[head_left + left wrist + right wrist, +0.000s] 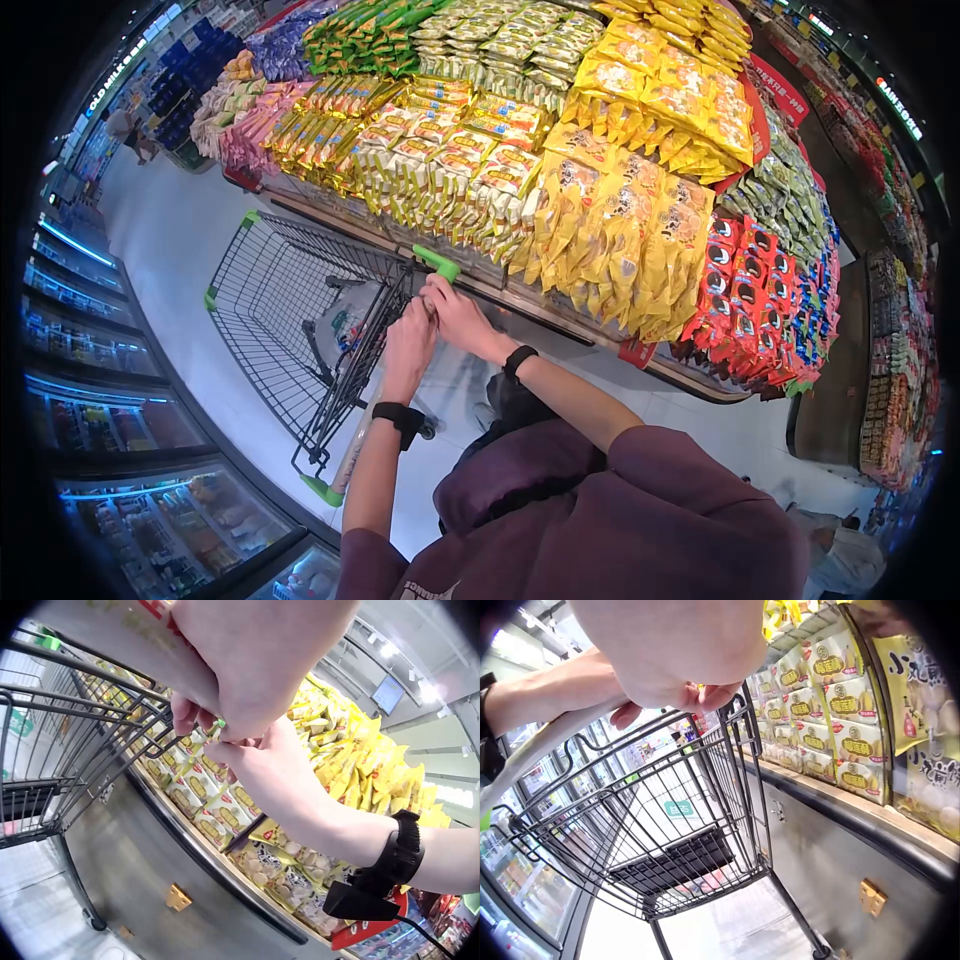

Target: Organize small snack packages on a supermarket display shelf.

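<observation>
A wire shopping cart [275,325] with green corner caps stands ahead and to the left of the person. My left hand [408,345] grips its pale handle bar [352,462], fingers curled round it near the far green cap [437,262]. Right beside it, my right hand [462,318] holds the same bar close to that cap, the two hands touching or overlapping. In the left wrist view the handle [124,634] shows red lettering under the left hand [259,656]. The right wrist view has the right hand [679,649] over the bar, its palm side partly hidden.
A long display of stacked snack bags [450,150] runs along the right of the cart, its dark-edged counter [217,862] close by. Glass-fronted freezers [170,520] line the left. Pale floor [165,245] stretches between them. A clear bag [345,315] shows through the cart's wires.
</observation>
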